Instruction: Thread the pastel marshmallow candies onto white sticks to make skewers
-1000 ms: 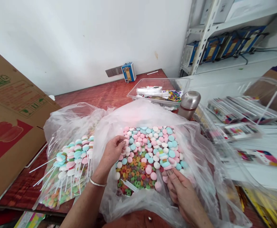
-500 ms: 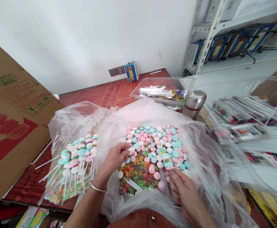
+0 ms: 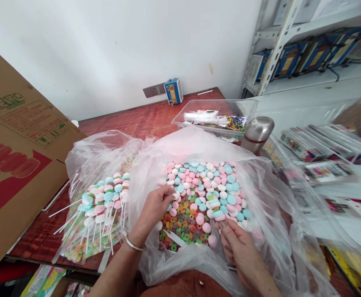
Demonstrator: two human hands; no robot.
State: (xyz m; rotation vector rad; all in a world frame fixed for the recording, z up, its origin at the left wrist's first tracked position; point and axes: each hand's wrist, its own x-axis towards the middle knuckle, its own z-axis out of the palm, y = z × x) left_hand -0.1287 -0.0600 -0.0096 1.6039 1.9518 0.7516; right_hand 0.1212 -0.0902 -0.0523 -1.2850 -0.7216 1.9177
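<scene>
A big clear plastic bag [image 3: 199,142] lies open in front of me, filled with pink, blue and white round candies [image 3: 205,185] and small coloured ring candies [image 3: 180,225]. My left hand [image 3: 155,206] reaches into it with fingers pinched on a round candy at the pile's left edge. My right hand [image 3: 236,243] rests at the bag's near right, fingers closed on a thin white stick with stacked candies [image 3: 216,208] at its tip. A second clear bag [image 3: 90,165] to the left holds several finished candy sticks [image 3: 97,210].
A large cardboard box [image 3: 16,152] leans at the left. A clear tray [image 3: 211,117] with beads and packets and a steel flask [image 3: 256,134] stand behind the bag. Clear bins of white sticks and packets [image 3: 325,165] fill the right. Metal shelving [image 3: 291,45] stands at the back right.
The view has drifted slightly, so everything sits a little further right and lower. My left hand's fingers have closed tighter on a candy. My right hand has stayed put.
</scene>
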